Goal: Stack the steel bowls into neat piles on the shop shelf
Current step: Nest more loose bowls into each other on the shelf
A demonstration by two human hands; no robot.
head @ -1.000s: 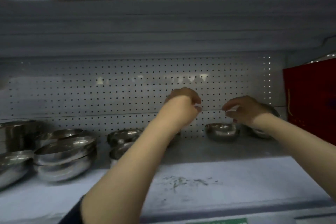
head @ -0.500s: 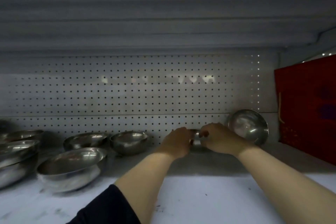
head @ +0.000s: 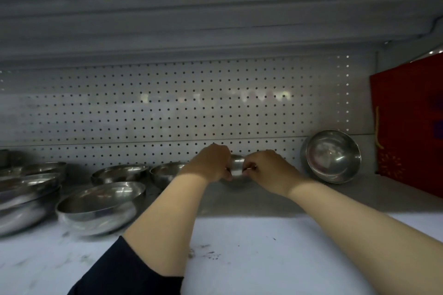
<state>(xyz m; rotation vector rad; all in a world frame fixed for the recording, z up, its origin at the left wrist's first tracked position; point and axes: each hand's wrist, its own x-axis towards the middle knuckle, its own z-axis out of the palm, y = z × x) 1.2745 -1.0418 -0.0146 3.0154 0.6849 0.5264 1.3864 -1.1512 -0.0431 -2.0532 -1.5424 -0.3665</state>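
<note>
You are reaching both hands to the back of the white shop shelf (head: pixel 239 242). Your left hand (head: pixel 211 163) and right hand (head: pixel 268 167) are gripping a small steel bowl (head: pixel 237 165) from either side, fingers curled round its rim; it seems to be sitting on the shelf, though your hands are hiding its base. Just right, a tilted bowl (head: pixel 333 155) is leaning against the pegboard back (head: pixel 167 108). To the left, several more bowls (head: pixel 100 206) are sitting loosely. A red bag (head: pixel 407 127) is standing at far right.
</note>
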